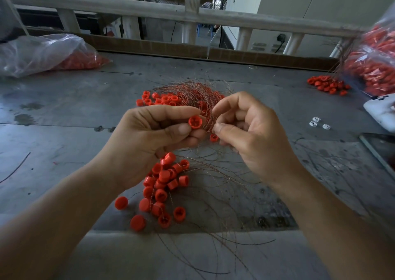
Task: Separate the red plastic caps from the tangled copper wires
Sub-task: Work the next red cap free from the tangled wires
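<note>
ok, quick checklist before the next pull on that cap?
1. Left hand grips the cap between thumb and fingers: ok.
2. Right hand pinches wires right beside the cap: ok.
3. Pinched strand is the one running through the cap: cannot tell.
4. Cap's open side faces the camera: ok.
5. Pile of caps on the table below the hands, ready as a drop spot: ok.
6. Pile free of wire: not ok, strands lie across it.
</note>
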Available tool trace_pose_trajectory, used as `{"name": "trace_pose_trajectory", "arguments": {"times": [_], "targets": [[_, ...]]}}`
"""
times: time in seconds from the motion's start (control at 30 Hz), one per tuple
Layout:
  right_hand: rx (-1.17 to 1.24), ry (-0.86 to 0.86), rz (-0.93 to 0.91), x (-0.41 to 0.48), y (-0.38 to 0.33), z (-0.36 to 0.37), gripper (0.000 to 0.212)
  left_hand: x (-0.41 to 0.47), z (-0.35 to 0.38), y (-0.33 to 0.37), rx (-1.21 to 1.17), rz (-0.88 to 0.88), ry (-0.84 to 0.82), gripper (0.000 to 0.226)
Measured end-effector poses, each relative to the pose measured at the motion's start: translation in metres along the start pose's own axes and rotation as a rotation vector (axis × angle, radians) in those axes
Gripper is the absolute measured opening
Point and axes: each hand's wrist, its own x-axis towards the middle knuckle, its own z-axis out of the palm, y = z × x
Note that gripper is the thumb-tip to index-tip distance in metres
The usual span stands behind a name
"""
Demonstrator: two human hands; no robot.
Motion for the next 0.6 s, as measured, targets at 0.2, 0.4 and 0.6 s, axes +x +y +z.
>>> {"name": "trace_pose_trajectory", "arguments": {"times": [0.2,0.4,0.6], "targets": [[0.23,-0.083,0.155,0.002,0.003,0.003,0.031,-0.001,0.0,-0.001,-0.057,-0.011,-0.099,0.024],[0.139,-0.143,0.134,0.002,0.007,0.001,0.025,-0.002,0.0,-0.004,-0.087,-0.038,-0.153,0.022],[-0.459,0.306,0.082,0.027,0.041,-0.046,0.018,-0.002,0.001,-0.005,-0.092,-0.053,-0.144,0.022]]}}
